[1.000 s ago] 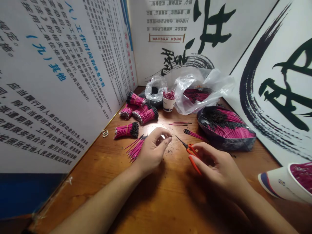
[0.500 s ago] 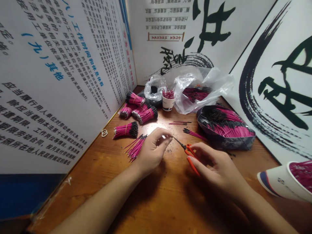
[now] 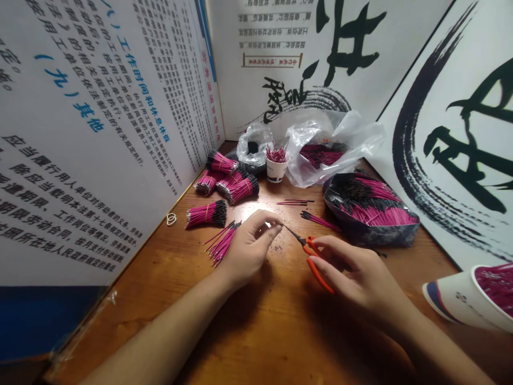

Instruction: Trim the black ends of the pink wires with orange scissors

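In the head view, the left hand was over the table, its thumb and index finger curled into a ring with the tips brought together; whatever they pinched was too small and hidden to tell. The right hand had its fingers part-curled around the orange handles of slim-bladed scissors, whose dark blades pointed left, their tips at the left fingertips. The blades looked nearly together.

Just beside the left hand, partly behind it, a loose fan of magenta wires with black ends lay on the table. Beyond it were a banded wire bundle, white rubber bands and a pile of more bundles. Tiny dark scraps were scattered between the hands.

Farther back, an upright paper cup held wires near a clear plastic bag. Beyond the right hand stood a dark tray heaped with wires, a few loose wires lying near its left end. A tilted paper cup, also filled with wires, was at far right.
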The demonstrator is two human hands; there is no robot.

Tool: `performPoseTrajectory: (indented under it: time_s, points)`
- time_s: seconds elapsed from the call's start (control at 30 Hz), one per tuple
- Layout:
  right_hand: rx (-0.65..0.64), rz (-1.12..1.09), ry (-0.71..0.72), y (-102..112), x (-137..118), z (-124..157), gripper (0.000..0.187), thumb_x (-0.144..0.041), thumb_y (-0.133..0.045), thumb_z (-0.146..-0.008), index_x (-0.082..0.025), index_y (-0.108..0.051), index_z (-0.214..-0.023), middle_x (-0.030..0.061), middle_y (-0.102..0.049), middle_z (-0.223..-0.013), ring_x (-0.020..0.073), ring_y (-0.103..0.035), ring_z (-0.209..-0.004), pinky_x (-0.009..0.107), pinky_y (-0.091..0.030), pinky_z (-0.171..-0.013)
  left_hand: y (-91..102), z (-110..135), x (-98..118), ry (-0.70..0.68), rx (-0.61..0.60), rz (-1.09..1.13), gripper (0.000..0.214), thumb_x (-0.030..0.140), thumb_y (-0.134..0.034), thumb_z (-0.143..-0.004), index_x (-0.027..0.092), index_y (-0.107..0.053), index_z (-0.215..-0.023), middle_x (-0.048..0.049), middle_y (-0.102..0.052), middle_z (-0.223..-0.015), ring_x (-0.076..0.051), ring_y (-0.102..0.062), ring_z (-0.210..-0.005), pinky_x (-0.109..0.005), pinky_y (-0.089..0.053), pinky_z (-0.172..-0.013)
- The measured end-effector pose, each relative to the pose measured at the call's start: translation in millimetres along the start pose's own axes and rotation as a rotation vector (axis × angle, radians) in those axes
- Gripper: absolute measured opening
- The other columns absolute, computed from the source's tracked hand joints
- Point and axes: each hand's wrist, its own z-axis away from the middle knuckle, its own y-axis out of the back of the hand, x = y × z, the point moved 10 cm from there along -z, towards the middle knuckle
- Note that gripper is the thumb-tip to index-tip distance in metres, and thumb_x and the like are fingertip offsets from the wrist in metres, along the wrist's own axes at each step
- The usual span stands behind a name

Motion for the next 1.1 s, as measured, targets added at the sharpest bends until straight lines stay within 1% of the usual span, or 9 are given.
performPoseTrajectory:
  time_s: [0.23, 0.33, 0.43, 0.57, 0.73, 0.87, 1.1]
  points:
    - [0.02, 0.029, 0.009, 0.7, -0.7, -0.2, 0.023, -0.035, -0.052, -0.095, -0.019, -0.063, -0.107, 0.0018, -0.068, -0.072, 0.0125, -0.059, -0.055, 0.021, -0.044, -0.052, -1.0, -1.2, -0.5, 0.039, -0.002, 0.058, 0.013, 0.03, -0.061, -0.088, 0.017, -0.06, -0.088, 0.002, -0.052, -0.072, -0.008, -0.041, -0.057, -0.021, -0.033, -0.053]
    - [0.021, 0.025, 0.005, -0.4, -0.8, -1.1, 0.022, -0.035, -0.053, -0.094, -0.019, -0.063, -0.105, 0.0004, -0.066, -0.069, 0.0123, -0.058, -0.055, 0.021, -0.044, -0.052, -1.1, -1.6, 0.6, 0.037, -0.004, 0.069, 0.014, 0.031, -0.06, -0.088, 0.017, -0.06, -0.088, 0.0019, -0.053, -0.074, -0.007, -0.041, -0.057, -0.021, -0.034, -0.052]
    - [0.015, 0.014, -0.004, -2.6, -0.1, -1.7, 0.02, -0.034, -0.054, -0.093, -0.02, -0.063, -0.103, -0.0019, -0.061, -0.063, 0.0116, -0.054, -0.052, 0.021, -0.042, -0.05, -0.9, -1.6, 0.7, 0.038, -0.005, 0.065, 0.016, 0.032, -0.061, -0.088, 0.017, -0.06, -0.088, 0.0021, -0.052, -0.074, -0.007, -0.041, -0.057, -0.021, -0.034, -0.052]
    - [0.015, 0.008, -0.006, -3.7, 1.0, -1.1, 0.018, -0.034, -0.055, -0.093, -0.02, -0.061, -0.103, -0.0032, -0.059, -0.063, 0.0109, -0.052, -0.052, 0.021, -0.041, -0.049, -1.8, -1.5, 0.8, 0.037, -0.016, 0.066, 0.015, 0.031, -0.06, -0.089, 0.017, -0.06, -0.088, 0.0026, -0.051, -0.074, -0.007, -0.041, -0.056, -0.02, -0.034, -0.052]
    - [-0.004, -0.002, -0.019, -5.9, 3.1, -0.4, 0.018, -0.035, -0.054, -0.094, -0.02, -0.06, -0.103, -0.003, -0.059, -0.065, 0.0115, -0.052, -0.053, 0.021, -0.04, -0.051, -2.9, -1.2, 0.3, 0.038, -0.034, 0.072, 0.011, 0.027, -0.057, -0.09, 0.016, -0.059, -0.089, 0.0026, -0.051, -0.074, -0.006, -0.042, -0.057, -0.02, -0.035, -0.052]
    - [-0.012, -0.014, -0.023, -7.7, 2.7, -0.5, 0.018, -0.034, -0.053, -0.094, -0.02, -0.06, -0.103, -0.0034, -0.057, -0.063, 0.0116, -0.052, -0.053, 0.022, -0.04, -0.051, -4.3, -0.7, -1.9, 0.045, -0.046, 0.095, 0.012, 0.028, -0.057, -0.09, 0.016, -0.059, -0.091, 0.0027, -0.051, -0.073, -0.007, -0.045, -0.057, -0.02, -0.037, -0.052]
    - [0.0, -0.012, -0.023, -6.6, 2.4, -1.4, 0.018, -0.034, -0.053, -0.093, -0.02, -0.06, -0.102, -0.0025, -0.059, -0.064, 0.0118, -0.053, -0.053, 0.022, -0.041, -0.051, -4.8, -0.8, -2.9, 0.047, -0.047, 0.107, 0.015, 0.031, -0.059, -0.089, 0.017, -0.06, -0.091, 0.0025, -0.052, -0.072, -0.007, -0.047, -0.058, -0.019, -0.041, -0.053]
